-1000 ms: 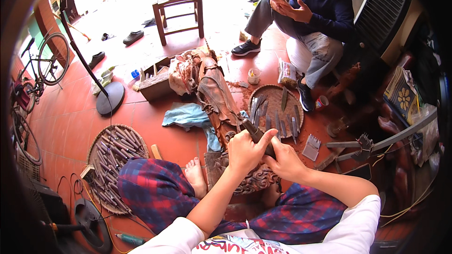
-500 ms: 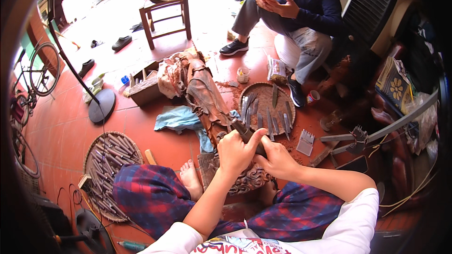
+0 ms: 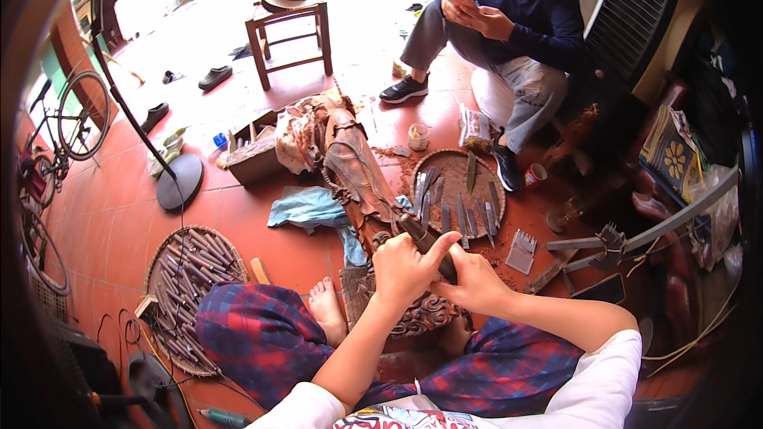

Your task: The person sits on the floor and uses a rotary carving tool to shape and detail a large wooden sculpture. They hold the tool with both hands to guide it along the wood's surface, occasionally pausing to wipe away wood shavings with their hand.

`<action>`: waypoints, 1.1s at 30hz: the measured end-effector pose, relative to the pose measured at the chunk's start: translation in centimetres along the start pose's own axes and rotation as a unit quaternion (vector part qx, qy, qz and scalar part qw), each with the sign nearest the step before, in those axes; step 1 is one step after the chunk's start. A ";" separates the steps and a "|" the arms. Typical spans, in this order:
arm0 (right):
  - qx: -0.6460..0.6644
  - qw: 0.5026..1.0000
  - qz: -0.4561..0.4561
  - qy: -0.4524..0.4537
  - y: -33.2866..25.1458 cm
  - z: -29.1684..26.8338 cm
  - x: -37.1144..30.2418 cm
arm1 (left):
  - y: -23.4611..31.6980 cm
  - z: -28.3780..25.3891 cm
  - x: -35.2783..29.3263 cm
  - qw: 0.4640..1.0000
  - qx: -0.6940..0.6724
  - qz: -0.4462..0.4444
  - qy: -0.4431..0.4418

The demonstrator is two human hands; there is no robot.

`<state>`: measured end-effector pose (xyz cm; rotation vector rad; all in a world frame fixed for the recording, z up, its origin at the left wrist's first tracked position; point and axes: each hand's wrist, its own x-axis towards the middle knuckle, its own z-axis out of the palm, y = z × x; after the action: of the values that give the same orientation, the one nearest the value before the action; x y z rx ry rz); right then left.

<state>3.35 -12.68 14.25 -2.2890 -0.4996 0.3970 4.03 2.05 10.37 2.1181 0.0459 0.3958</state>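
Note:
A carved wooden figure (image 3: 354,163) lies lengthwise before me, its scrolled base (image 3: 425,314) between my legs. Both my hands grip a dark-handled carving chisel (image 3: 416,230) over the figure's lower part. My left hand (image 3: 404,268) is closed round it with the thumb stretched across the handle. Against the handle's near end, my right hand (image 3: 475,276) is closed too, its thumb beside the left hand. Where the blade meets the wood is hard to make out.
A round basket of handled chisels (image 3: 191,286) stands at left, a flat woven tray with blades (image 3: 453,167) at right. Beyond are a blue cloth (image 3: 306,208), a wooden box (image 3: 254,160), a stool (image 3: 290,36) and a seated person (image 3: 509,40) holding a phone.
The whole view has shifted slightly, so the surroundings sit a little lower and to the right. My hands keep their hold on the chisel, with only a slight change in pose.

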 end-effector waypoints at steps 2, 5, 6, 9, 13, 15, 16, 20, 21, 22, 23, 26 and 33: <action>0.006 1.000 0.003 0.002 0.0 0.2 0.2 | -0.1 -0.2 0.0 0.999 -0.025 -0.022 -0.015; 0.024 1.000 -0.005 0.016 -0.3 0.1 0.3 | -0.2 -0.1 -0.2 0.991 -0.109 -0.060 -0.048; 0.029 0.999 0.006 0.021 -0.3 0.2 0.3 | -0.1 -0.1 -0.3 0.984 -0.155 -0.072 -0.056; 0.023 0.999 -0.014 0.040 0.0 0.6 0.3 | -0.6 0.1 -0.5 0.984 -0.145 -0.067 -0.083; 0.008 0.998 -0.012 0.063 0.5 1.1 0.2 | -0.4 -0.1 -0.4 0.988 -0.107 -0.071 -0.086; 0.022 0.998 -0.014 0.052 0.4 0.9 0.2 | -1.0 0.9 -0.2 0.990 -0.107 -0.080 -0.044; 0.027 0.998 -0.016 0.050 0.3 0.6 0.3 | -1.0 1.5 -0.2 0.990 -0.109 -0.081 -0.024; 0.048 0.998 0.001 0.036 0.8 1.2 0.1 | -0.6 0.6 -0.7 0.974 -0.185 -0.121 -0.053; 0.055 0.998 -0.013 0.038 0.3 1.3 0.2 | -0.6 0.1 -0.7 0.971 -0.195 -0.124 -0.052; 0.074 0.996 -0.019 0.042 0.7 1.9 0.4 | -1.2 -0.1 -0.7 0.969 -0.209 -0.120 -0.058; 0.121 0.992 -0.012 0.031 0.7 1.9 0.5 | -2.2 0.7 -0.8 0.965 -0.234 -0.108 -0.053; 0.211 0.978 -0.004 -0.005 1.0 1.4 0.2 | -0.6 0.3 -0.8 0.965 -0.248 -0.041 -0.071; 0.475 0.836 0.086 -0.260 -0.1 1.0 -1.6 | 0.6 -1.3 -1.5 0.914 -0.365 0.127 -0.120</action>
<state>1.46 -12.77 13.88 -1.2302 -0.2461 1.0961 2.13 2.50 11.18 1.4092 -0.4601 0.2451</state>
